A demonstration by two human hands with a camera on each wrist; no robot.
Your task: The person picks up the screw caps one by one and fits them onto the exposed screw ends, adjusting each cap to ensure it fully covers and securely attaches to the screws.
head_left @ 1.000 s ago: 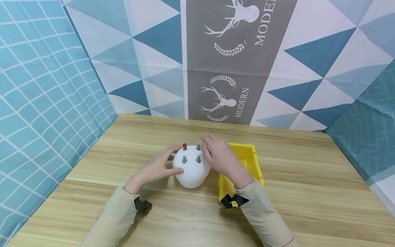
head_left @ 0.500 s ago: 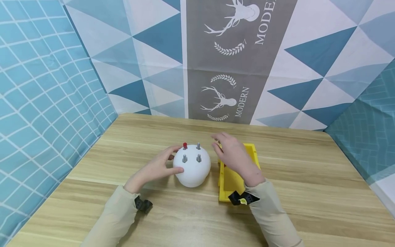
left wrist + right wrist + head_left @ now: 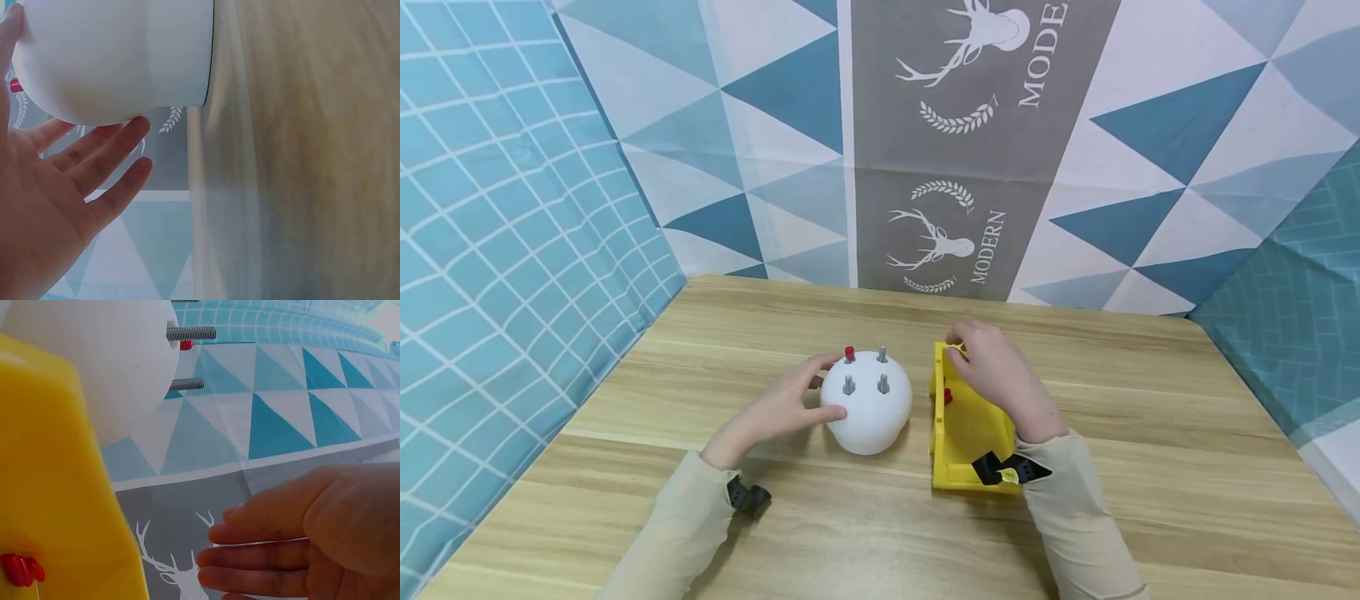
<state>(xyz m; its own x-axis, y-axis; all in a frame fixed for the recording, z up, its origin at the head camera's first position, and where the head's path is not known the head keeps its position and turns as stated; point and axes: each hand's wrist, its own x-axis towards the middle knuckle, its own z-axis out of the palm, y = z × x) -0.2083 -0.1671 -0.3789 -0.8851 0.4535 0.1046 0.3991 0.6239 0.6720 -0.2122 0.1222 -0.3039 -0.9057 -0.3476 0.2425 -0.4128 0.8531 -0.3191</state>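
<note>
A white, round-topped body (image 3: 867,425) stands on the table with several threaded metal studs (image 3: 883,383) rising from its top. One stud at the far left carries a red cap (image 3: 849,353). My left hand (image 3: 782,406) holds the body's left side, thumb on the near face and fingers spread round the far side; in the left wrist view some fingertips touch the white wall (image 3: 112,56). Over the far end of a yellow bin (image 3: 939,429) is my right hand (image 3: 1000,372), fingers loosely bent, nothing visible between them. Small red caps (image 3: 22,569) lie inside the bin.
The bin stands just right of the white body on a wooden table (image 3: 760,333). A patterned cloth backdrop (image 3: 790,125) rises behind the table's far edge, and blue tiled cloth (image 3: 497,250) hangs at the left.
My right hand has moved right, from beside the studs to above the yellow bin, uncovering red caps in it. My left hand and the white body have stayed in place.
</note>
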